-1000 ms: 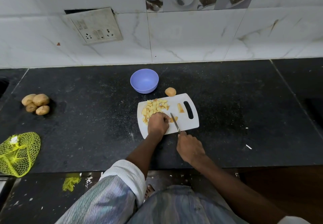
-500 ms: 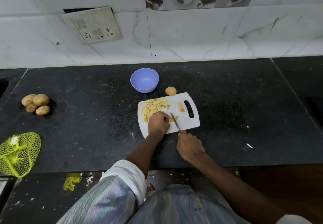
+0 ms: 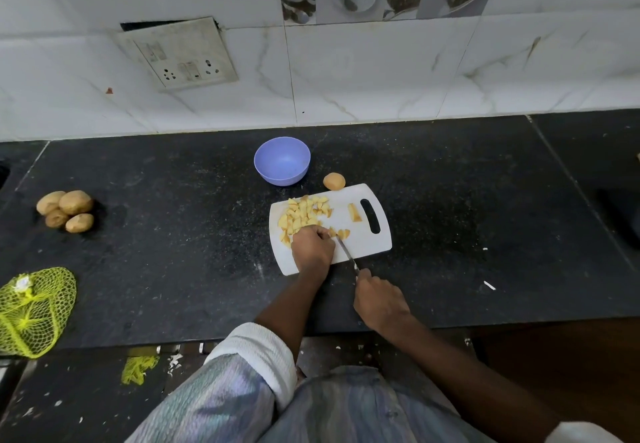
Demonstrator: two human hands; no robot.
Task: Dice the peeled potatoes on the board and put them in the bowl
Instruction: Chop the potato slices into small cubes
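A white cutting board (image 3: 367, 245) lies on the black counter with a heap of yellow potato dice (image 3: 303, 216) on its far left part. My left hand (image 3: 311, 250) sits curled on the board, holding a potato piece that it mostly hides. My right hand (image 3: 379, 300) grips a knife (image 3: 346, 252) whose blade touches the board beside the left fingers. A few cut pieces (image 3: 341, 233) lie just past the blade, and one strip (image 3: 355, 212) lies near the board's handle slot. The empty purple bowl (image 3: 282, 160) stands behind the board. A peeled potato (image 3: 334, 181) rests at the board's far edge.
Several unpeeled potatoes (image 3: 65, 210) lie at the counter's left. A yellow net bag (image 3: 33, 309) sits at the front left edge. A tiled wall with a socket panel (image 3: 180, 53) rises behind. White scraps (image 3: 489, 285) lie on the counter at the right.
The knife blade has shifted slightly against the held piece; both hands stay in nearly the same place on the board.
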